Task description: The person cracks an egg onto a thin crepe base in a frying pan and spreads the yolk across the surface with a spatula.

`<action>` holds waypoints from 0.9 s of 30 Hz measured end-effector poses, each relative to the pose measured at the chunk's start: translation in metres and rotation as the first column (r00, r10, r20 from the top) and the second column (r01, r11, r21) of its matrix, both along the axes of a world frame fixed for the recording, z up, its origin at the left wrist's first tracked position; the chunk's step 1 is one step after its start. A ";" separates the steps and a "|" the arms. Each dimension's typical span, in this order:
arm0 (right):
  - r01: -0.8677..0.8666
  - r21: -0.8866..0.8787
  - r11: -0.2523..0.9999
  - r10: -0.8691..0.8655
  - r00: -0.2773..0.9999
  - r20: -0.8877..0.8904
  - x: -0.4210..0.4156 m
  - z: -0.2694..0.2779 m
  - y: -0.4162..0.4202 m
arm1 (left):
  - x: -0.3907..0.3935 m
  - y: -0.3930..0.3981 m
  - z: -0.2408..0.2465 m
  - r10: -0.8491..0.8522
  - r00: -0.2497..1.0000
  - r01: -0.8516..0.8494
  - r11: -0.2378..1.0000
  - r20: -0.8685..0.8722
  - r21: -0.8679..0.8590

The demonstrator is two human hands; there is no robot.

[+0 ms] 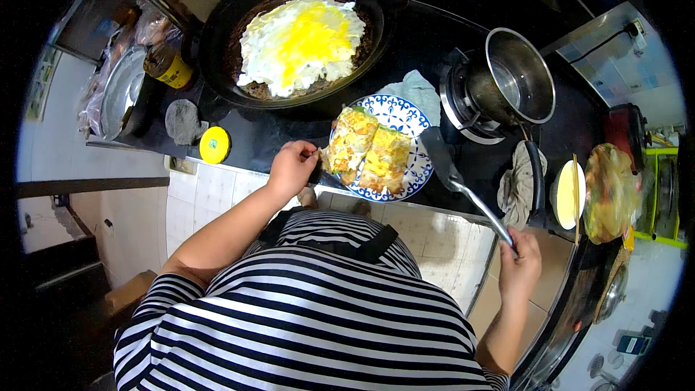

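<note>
My right hand [520,260] grips the end of a metal spatula [478,201], whose dark flat blade rests over the right edge of a blue-and-white patterned plate [399,111]. Two folded egg pancakes lie side by side on that plate, a left one [353,138] and a right one [386,157], with a little green showing at their upper ends. At the plate's left rim, my left hand [293,168] pinches a ragged edge of the left pancake between thumb and fingertips. Beyond the plate, a flat pancake with spread egg [304,43] lies in a large black pan [217,73].
A steel saucepan [510,79] sits on the gas burner [453,100], its handle pointing towards me. Nearby are a pale cloth [418,92], a grey rag [513,190], a bowl with chopsticks [567,201], a yellow lid [214,145], a jar [168,68] and a plastic bag [611,193].
</note>
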State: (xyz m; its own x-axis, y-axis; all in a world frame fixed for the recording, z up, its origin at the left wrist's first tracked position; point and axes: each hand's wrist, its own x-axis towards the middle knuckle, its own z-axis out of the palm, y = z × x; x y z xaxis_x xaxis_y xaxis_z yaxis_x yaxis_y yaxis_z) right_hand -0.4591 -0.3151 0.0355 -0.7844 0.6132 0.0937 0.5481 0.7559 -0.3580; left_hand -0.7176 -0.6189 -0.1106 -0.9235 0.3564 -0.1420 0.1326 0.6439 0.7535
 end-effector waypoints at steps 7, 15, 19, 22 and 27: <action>-0.040 -0.140 0.989 0.034 0.998 -0.047 0.002 -0.024 -0.006 | 0.006 0.014 0.002 0.010 0.940 -0.104 0.961 0.342 0.256; -0.077 -0.243 0.967 0.053 0.993 -0.102 -0.002 -0.033 -0.007 | -0.008 0.028 0.019 -0.020 0.984 0.037 0.995 0.178 -0.094; -0.069 -0.245 0.967 0.051 0.996 -0.078 0.005 -0.046 -0.008 | -0.009 0.033 0.023 0.012 0.938 -0.022 0.999 0.346 0.025; -0.032 -0.284 0.958 0.012 0.997 -0.071 0.007 -0.051 -0.011 | -0.005 0.041 0.037 0.069 0.822 -0.218 0.955 0.566 0.200; -0.010 -0.287 0.958 -0.005 0.999 -0.052 0.010 -0.059 -0.013 | -0.002 0.044 0.027 0.045 0.678 -0.405 0.856 0.734 0.321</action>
